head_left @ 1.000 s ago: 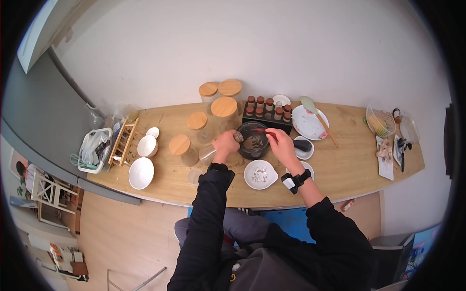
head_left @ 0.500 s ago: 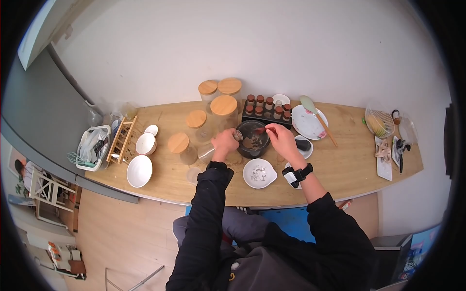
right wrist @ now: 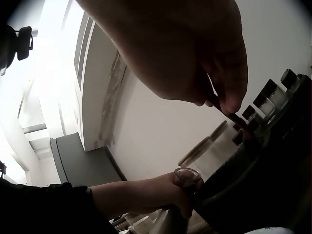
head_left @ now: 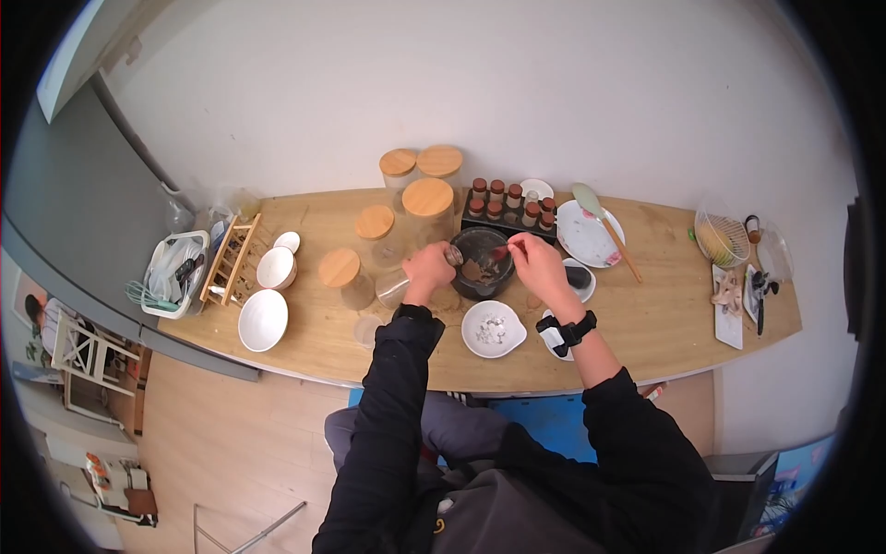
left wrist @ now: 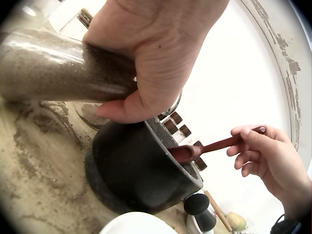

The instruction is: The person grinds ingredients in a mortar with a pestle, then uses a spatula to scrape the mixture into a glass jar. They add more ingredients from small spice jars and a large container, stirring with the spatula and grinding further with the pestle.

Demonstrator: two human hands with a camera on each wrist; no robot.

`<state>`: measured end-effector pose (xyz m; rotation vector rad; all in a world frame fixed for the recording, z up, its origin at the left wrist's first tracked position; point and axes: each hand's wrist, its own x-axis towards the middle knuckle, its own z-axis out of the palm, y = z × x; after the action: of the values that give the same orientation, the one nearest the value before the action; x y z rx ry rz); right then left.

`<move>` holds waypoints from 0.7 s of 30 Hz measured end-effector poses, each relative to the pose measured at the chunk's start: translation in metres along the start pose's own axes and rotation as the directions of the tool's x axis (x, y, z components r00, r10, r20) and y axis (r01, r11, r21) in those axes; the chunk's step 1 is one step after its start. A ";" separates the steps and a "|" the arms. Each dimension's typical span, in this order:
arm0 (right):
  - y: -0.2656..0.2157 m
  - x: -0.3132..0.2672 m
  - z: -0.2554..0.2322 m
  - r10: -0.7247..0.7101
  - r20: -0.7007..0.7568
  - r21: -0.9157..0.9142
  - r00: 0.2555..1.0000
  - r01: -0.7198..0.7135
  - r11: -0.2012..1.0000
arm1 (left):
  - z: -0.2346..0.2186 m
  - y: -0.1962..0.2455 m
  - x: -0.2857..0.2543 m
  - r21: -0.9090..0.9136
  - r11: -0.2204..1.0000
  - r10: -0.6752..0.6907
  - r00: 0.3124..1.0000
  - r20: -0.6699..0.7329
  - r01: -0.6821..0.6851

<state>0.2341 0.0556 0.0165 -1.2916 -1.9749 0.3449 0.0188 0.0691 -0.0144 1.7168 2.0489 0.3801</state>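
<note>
My left hand (head_left: pixel 427 270) grips a glass jar (left wrist: pixel 53 68) of grey-brown powder, tipped almost level. In the right wrist view the jar's open mouth (right wrist: pixel 187 176) shows beside that hand, and it lies at the left rim of a black mortar (left wrist: pixel 141 170). Brown powder (head_left: pixel 480 270) lies in the mortar. Thumb and fingers of my right hand (head_left: pixel 538 266) pinch the handle of a small reddish-brown spoon (left wrist: pixel 222 144), whose bowl dips just inside the mortar's rim. A white spouted bowl (head_left: pixel 480 347) with pale bits stands in front of the mortar.
A black pestle (head_left: pixel 579 277) rests on a white dish to the right. Behind the mortar stands a rack of red-capped spice jars (head_left: pixel 496 188). Wooden-lidded glass jars (head_left: pixel 340 268) crowd the left. A floral plate (head_left: pixel 574 238) with a spatula lies right of the rack.
The spoon's bowl has shifted rightward in the mortar, away from the jar's mouth. My right hand has moved slightly with it, while the left hand and jar stay nearly still.
</note>
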 end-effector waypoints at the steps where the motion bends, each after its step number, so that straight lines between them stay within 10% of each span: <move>1: 0.001 -0.001 0.003 0.022 0.075 0.042 0.997 -0.025 0.999 | -0.002 0.002 -0.002 0.000 1.000 0.001 1.000 -0.003 -0.001; 8: -0.009 0.005 -0.006 0.032 -0.027 -0.145 0.999 -0.036 0.989 | -0.003 0.002 -0.004 0.007 1.000 0.007 1.000 -0.021 -0.007; 14: -0.013 0.009 -0.003 0.086 0.067 0.161 0.994 -0.095 0.982 | 0.001 0.000 0.001 0.023 1.000 -0.017 1.000 -0.010 0.017; 21: 0.005 0.013 -0.011 0.239 0.142 0.056 0.961 -0.249 0.967 | -0.003 0.000 -0.001 0.003 1.000 -0.011 1.000 0.024 0.011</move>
<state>0.2422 0.0673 0.0269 -1.5021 -1.8939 0.6334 0.0178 0.0689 -0.0118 1.7022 2.0423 0.3523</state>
